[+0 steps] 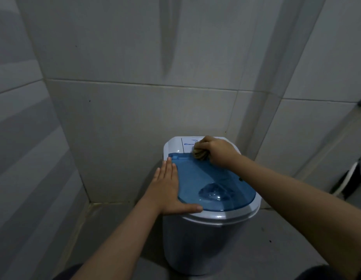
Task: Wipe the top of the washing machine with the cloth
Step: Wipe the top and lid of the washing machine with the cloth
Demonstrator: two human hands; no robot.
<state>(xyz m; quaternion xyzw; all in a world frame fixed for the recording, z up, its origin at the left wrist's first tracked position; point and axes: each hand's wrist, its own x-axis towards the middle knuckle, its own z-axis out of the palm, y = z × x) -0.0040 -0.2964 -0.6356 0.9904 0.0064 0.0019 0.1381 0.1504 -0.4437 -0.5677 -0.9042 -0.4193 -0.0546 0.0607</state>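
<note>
A small white washing machine [204, 239] stands in a tiled corner, with a see-through blue lid [208, 178] on top and a white control panel [175, 144] at the back. My right hand [218, 151] is shut on a bunched tan cloth [199, 153] and presses it where the panel meets the lid's back edge. My left hand [168, 188] lies flat with fingers spread on the machine's left rim, thumb along the front edge of the lid.
Grey tiled walls [135, 118] close in behind and to the left of the machine. A white hose or pipe [346, 178] hangs at the right edge near a dark gap. Grey floor [286, 239] surrounds the base.
</note>
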